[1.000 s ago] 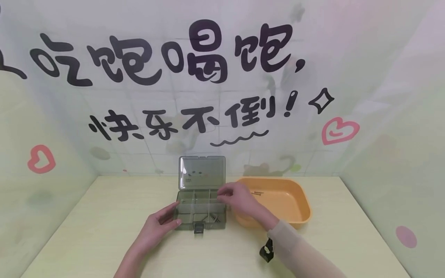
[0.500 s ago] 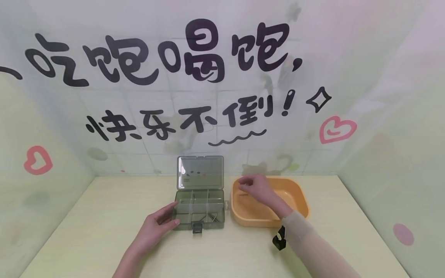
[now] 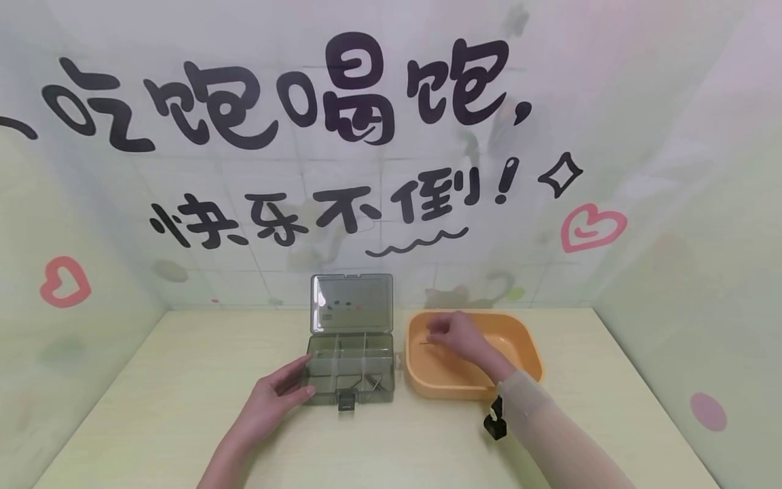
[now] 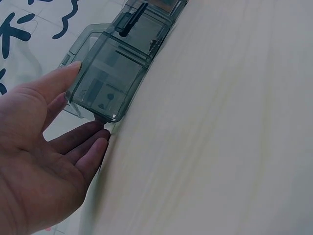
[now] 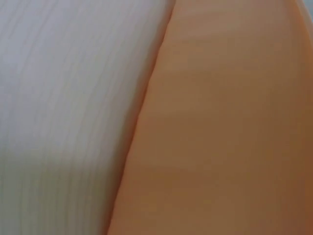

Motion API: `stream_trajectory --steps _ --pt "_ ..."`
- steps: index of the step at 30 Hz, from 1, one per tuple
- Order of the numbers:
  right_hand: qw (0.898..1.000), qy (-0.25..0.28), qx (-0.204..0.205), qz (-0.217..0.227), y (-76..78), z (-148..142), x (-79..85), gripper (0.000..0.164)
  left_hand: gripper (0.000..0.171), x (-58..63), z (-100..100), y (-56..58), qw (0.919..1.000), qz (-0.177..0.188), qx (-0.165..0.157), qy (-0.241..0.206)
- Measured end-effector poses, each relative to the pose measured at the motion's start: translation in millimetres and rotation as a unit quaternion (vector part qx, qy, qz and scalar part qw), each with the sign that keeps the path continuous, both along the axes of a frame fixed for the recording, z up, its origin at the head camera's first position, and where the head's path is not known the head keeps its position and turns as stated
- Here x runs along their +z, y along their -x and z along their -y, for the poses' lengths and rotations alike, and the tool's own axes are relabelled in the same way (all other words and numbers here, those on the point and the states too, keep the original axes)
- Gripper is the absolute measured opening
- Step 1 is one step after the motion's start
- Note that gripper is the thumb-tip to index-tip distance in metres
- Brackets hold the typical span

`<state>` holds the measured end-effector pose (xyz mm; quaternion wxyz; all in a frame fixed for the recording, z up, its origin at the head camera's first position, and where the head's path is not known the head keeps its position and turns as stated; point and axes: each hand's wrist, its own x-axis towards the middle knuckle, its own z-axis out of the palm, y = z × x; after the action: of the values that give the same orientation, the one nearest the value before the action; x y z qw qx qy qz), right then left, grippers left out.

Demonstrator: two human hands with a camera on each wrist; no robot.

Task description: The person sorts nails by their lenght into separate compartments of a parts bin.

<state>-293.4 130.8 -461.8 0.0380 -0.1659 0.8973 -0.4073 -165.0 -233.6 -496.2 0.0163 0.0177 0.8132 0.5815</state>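
Note:
My left hand (image 3: 271,404) touches the left end of a translucent grey compartment box (image 3: 320,386), fingers fairly straight along its side and thumb at the front corner. The box's lid (image 3: 353,303) stands raised behind it. Several screws (image 3: 375,382) lie in the front right compartment. A threaded screw (image 4: 154,47) shows through the wall in the left wrist view. My right hand (image 3: 461,337) is over the left part of an orange tray (image 3: 473,392), fingers bent down. A thin screw (image 3: 425,343) lies right at its fingertips; whether they pinch it I cannot tell.
A black latch (image 3: 346,399) hangs at the box's front. The tray stands just right of the box, both on a pale wooden table (image 3: 397,448). Printed walls rise behind and at both sides. The right wrist view shows mostly the tray's orange wall (image 5: 210,122).
My right hand has moved right from the box's back right compartment to the tray, then lowered slightly toward the screw there. My left hand has stayed at the box.

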Motion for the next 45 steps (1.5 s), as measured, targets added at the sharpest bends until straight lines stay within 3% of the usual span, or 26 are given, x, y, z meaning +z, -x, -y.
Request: stream_trajectory --steps 18,25,37,45 --pt "0.997 -0.035 0.023 -0.064 1.9 3.9 -13.8 0.012 0.065 2.1 -0.7 -1.3 0.9999 0.01 0.002 -0.008" --pt "0.998 -0.044 0.019 -0.048 2.6 2.7 -18.1 0.014 0.065 0.9 0.2 -0.6 0.9999 0.012 0.001 -0.01" --pt "0.992 -0.065 0.051 -0.096 6.3 1.3 -24.1 0.007 0.067 -2.8 0.2 0.6 0.9999 0.009 0.005 -0.006" --pt "0.99 -0.076 0.07 -0.091 6.3 1.4 -23.3 0.008 0.067 -2.0 0.3 0.1 0.9998 0.013 0.006 -0.01"
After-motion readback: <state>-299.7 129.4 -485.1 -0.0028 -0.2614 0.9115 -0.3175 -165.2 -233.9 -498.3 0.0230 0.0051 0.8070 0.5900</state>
